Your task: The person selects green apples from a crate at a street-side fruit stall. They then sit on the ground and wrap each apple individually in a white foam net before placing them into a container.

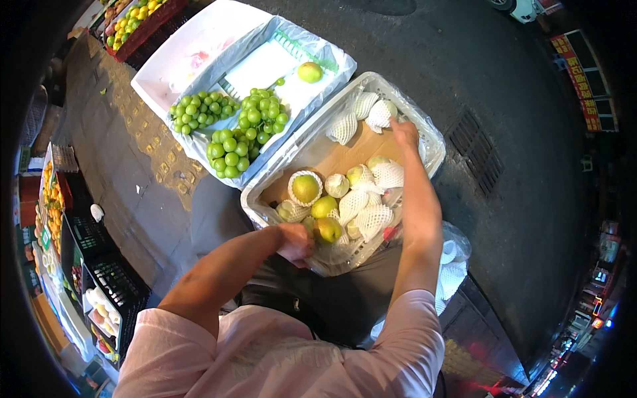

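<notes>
Pears fill the white plastic crate (434, 149) in front of us, and we use that crate as our landmark. Our right hand (403, 132) reaches to its far end, fingers pinched on a pear in a white foam net (381, 114) lying beside another netted one (343, 127). Our left hand (295, 242) sits at the crate's near rim, closed in a loose fist just beside a bare green-yellow pear (328, 229); we cannot tell whether that grip has hold of anything. More pears, some netted and some bare, crowd the crate's near half on brown cardboard (332, 158). Left of the crate stands a white foam box (166, 66) with bunches of green grapes (232, 149). Right of the crate's near end, a clear bag of foam nets (451, 272) rests.
</notes>
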### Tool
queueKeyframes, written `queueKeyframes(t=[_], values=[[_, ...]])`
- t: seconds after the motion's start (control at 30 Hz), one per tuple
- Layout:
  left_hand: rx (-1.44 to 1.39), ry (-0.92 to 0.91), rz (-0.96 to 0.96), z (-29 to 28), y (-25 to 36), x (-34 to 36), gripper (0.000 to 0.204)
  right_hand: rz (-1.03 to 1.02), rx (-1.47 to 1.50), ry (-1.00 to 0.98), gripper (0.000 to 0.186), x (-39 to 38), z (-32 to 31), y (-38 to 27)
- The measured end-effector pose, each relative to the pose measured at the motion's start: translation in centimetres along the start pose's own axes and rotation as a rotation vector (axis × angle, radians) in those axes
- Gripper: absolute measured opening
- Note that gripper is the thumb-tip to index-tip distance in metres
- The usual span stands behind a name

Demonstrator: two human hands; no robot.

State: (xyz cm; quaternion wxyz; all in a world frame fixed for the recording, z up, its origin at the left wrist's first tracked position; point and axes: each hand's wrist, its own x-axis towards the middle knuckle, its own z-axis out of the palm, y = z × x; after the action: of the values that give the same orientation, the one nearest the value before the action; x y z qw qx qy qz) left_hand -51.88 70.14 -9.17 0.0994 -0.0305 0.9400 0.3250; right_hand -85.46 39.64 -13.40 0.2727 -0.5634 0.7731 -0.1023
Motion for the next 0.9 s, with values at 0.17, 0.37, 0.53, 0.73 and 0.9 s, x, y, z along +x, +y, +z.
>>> queueKeyframes(t=[0.17,0.37,0.53,0.73,0.9], values=[[0.022,0.102,0.049,-0.9,-0.1,0.9,0.043,-0.223,-0.441,-0.555,0.071,-6.2,-1.9,2.0],[0.05,0.043,0.007,-1.7,0.6,0.3,0.043,-0.167,-0.378,-0.499,0.074,-8.7,-1.5,1.5],[0.07,0.062,0.049,-1.7,0.1,0.9,0.043,-0.032,0.379,-0.347,0.064,-8.3,-3.3,6.0],[0.104,0.097,0.071,-1.3,0.1,0.9,0.042,0.234,1.472,-0.461,0.049,-11.5,-6.1,4.5],[0.178,0.118,0.045,-1.6,0.4,0.6,0.043,-0.089,1.571,-0.384,0.054,-17.1,-7.2,-0.8]])
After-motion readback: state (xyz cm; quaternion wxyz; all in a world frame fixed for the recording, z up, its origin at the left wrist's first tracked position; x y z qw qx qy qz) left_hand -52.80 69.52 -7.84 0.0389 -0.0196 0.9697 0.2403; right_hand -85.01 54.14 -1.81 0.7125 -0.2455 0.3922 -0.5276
